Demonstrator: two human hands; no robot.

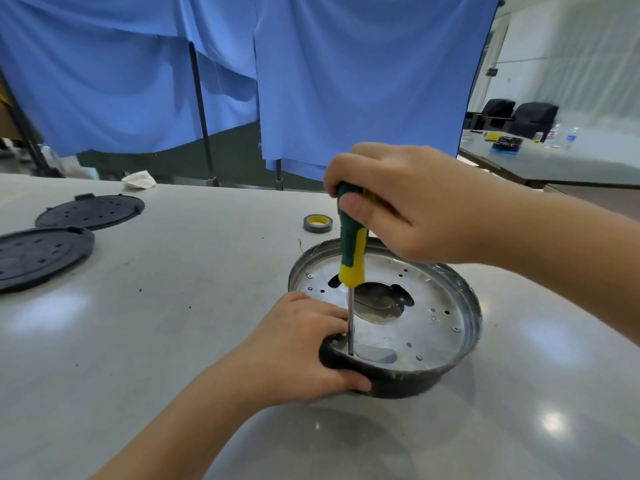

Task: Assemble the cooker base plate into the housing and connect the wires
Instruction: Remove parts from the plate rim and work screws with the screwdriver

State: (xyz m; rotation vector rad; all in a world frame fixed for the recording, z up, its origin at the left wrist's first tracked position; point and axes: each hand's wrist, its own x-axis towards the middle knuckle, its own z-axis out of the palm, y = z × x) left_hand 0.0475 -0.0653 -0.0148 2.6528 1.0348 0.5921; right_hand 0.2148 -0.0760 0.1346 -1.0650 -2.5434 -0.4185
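Blue cloth [311, 74] hangs across the back, draped over dark upright poles. Below it, the pale glossy worktop [173, 341] fills most of the view, with ceiling lights reflected on it.

Cooker housing [464, 344]: round, dark-walled, sits on the worktop right of centre. Silver base plate [426, 327] lies inside it, below the rim, dotted with small holes and with a large irregular cut-out near its middle.

Two black round perforated covers [45, 254] lie flat at far left, one behind the other, edges close or slightly overlapping.

Right hand [412, 206] above the housing, fingers wrapped round the top of the screwdriver [351, 258]. Handle green and yellow, held close to upright; the steel shaft runs down to the plate near the housing's near-left rim. Tip hidden by the rim, so whether it sits in a screw cannot be told.

Left hand [298, 348] grips the near-left wall of the housing: thumb curled along the outside, fingers over the rim, fingertips just beside the shaft.

Roll of dark tape [318, 223] with yellow core lies on the worktop behind the housing, apart from it.

Crumpled white rag [139, 179] at the worktop's far edge.

Wires: none clearly made out.
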